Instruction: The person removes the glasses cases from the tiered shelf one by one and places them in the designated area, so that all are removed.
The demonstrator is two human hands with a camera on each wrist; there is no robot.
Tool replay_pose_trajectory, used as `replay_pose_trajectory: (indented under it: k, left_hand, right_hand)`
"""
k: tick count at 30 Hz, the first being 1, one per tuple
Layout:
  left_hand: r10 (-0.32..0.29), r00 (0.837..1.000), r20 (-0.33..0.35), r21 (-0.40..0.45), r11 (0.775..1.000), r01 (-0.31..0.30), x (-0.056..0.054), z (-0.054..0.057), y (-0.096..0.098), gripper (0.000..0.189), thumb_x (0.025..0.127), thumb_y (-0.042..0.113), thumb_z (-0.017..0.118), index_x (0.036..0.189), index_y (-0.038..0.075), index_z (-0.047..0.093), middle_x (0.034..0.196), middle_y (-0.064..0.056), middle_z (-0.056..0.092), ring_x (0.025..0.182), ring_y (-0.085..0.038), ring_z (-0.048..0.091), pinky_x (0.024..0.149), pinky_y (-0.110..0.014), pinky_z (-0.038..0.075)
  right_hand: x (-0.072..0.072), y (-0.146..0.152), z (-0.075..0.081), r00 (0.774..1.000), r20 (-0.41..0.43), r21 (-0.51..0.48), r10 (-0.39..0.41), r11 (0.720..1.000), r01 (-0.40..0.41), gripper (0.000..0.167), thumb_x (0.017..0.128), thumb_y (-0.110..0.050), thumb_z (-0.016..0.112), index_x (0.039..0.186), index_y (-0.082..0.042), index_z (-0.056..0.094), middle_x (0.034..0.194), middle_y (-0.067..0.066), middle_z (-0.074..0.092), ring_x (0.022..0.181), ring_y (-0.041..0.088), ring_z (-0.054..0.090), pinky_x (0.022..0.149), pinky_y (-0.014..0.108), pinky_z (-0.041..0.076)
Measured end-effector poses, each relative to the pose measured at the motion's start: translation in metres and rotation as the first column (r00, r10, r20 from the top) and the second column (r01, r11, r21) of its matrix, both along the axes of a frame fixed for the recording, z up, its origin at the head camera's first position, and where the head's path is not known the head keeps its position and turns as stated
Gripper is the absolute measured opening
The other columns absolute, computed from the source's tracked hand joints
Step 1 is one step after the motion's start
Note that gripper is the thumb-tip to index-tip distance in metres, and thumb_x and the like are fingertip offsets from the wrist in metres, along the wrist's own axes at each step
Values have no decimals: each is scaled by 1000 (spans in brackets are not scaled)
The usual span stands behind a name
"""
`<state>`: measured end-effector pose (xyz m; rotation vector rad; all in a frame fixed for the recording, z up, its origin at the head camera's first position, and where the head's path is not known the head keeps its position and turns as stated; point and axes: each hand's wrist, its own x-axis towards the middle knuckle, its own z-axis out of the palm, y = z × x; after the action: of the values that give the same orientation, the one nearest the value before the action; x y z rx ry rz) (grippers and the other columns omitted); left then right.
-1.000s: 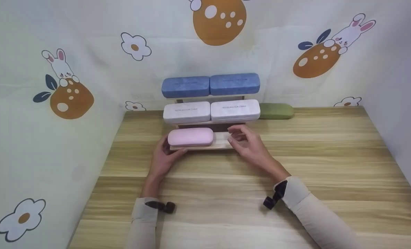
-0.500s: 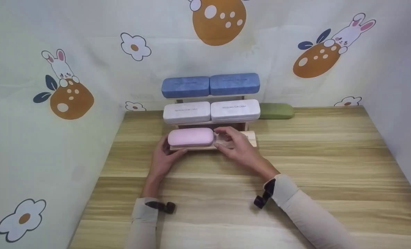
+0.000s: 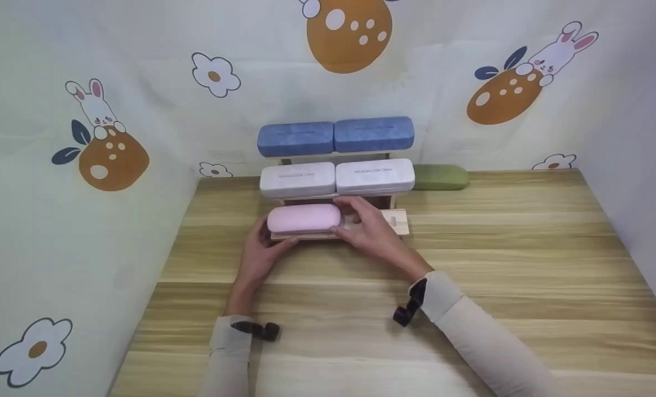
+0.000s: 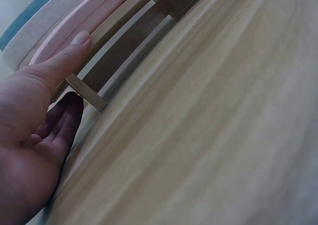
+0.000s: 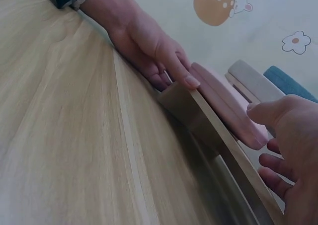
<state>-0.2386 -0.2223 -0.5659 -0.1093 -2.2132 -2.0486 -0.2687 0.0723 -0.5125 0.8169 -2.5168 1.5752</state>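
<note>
A pink glasses case [image 3: 303,218] lies on the left part of the lowest step of a wooden tiered rack [image 3: 403,221]. My left hand [image 3: 260,253] grips the rack's left end beside the case. In the left wrist view, its thumb lies along the step's front edge and its fingers [image 4: 67,116] are behind the end leg. At the pink case's right end is my right hand [image 3: 367,227], thumb at the front corner and index finger at the back corner. The right wrist view has its thumb [image 5: 266,112] against the case and the other fingers curled past its end.
Two white glasses cases [image 3: 297,180] fill the middle step, and two blue glasses cases [image 3: 296,138] the top one. A green glasses case [image 3: 442,177] lies on the wooden table [image 3: 526,264] right of the rack. Patterned sheeting [image 3: 162,110] encloses the back and sides.
My right hand has moved left along the lowest step, from its right part to the pink case's right end, and closed on it. The left hand and the cases have stayed put.
</note>
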Motion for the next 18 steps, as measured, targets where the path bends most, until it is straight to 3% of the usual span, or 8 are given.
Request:
replay_pose_trajectory:
  k: [8, 15, 18]
  left_hand:
    - [13, 1000, 11, -21, 1000, -13, 0, 0, -2, 86, 83, 23, 97, 156, 17, 53, 155, -5, 59, 147, -19, 56, 122, -27, 47]
    - [14, 1000, 10, -33, 999, -13, 1, 0, -2, 86, 83, 25, 97, 157, 18, 52, 156, -4, 59, 146, -19, 56, 121, -28, 48]
    - [9, 1000, 10, -32, 999, -8, 1, 0, -2, 88, 83, 25, 97, 158, 17, 51, 158, -6, 58, 148, -20, 55, 124, -32, 46]
  right_hand:
    - [0, -12, -1, 999, -46, 39, -26, 999, 27, 67, 89, -23, 91, 147, -6, 62, 136, 11, 67, 117, 23, 64, 101, 41, 58]
    - [6, -23, -1, 986, -126, 150, -108, 981, 126, 79, 86, -38, 94, 150, -5, 60, 140, 13, 65, 129, 28, 64, 118, 44, 52]
    - [8, -28, -2, 977, -148, 209, -152, 961, 181, 86, 84, -46, 93, 152, -6, 59, 141, 14, 67, 130, 31, 65, 116, 47, 52]
